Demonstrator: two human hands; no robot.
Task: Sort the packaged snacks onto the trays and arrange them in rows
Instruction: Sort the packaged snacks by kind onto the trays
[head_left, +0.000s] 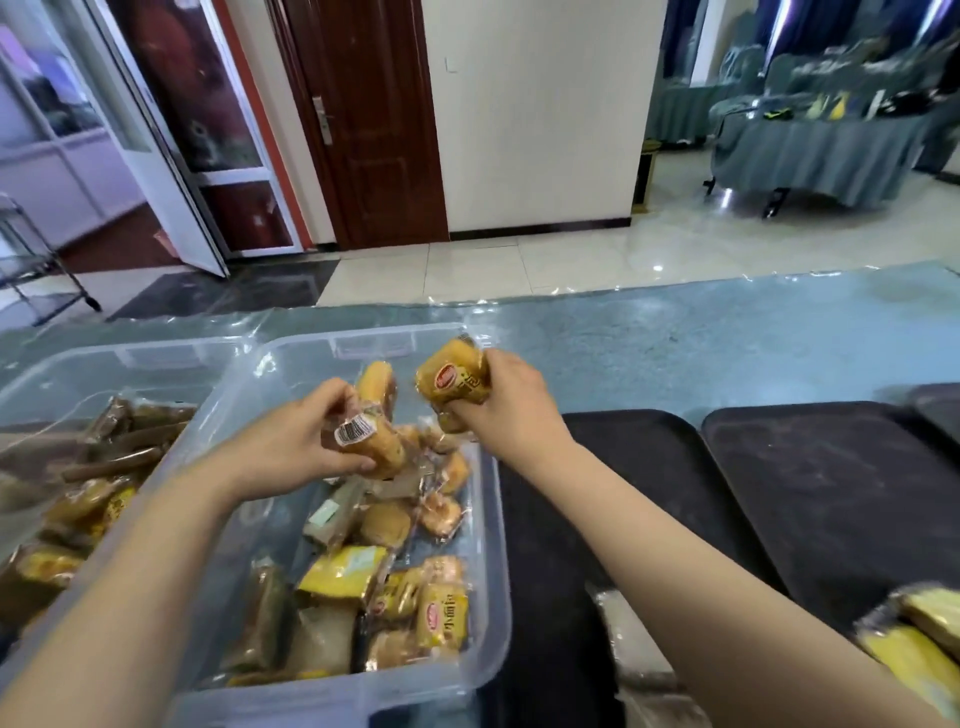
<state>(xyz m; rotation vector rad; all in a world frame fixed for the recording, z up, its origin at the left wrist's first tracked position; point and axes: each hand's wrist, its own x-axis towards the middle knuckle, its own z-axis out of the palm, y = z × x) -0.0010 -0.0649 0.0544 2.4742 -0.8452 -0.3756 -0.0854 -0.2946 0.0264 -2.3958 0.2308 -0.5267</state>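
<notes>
— What lay on the blue-grey plastic-covered table (727, 343)?

— At lower centre I saw a clear plastic bin (496, 519) full of wrapped yellow snack cakes (410, 597), with two black flat trays (831, 467) to its right.

— And the hands?

— Above the bin, my left hand (280, 447) clutched a clear-wrapped golden cake with a barcode label (369, 441). My right hand (506, 400) gripped a yellow packet with a red logo (454, 379).

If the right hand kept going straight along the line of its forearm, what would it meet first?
Probably the far rim of the clear bin: the right hand, gripping a yellow snack pack, points up-left over it. Depth is unclear, so it may pass above.
</notes>
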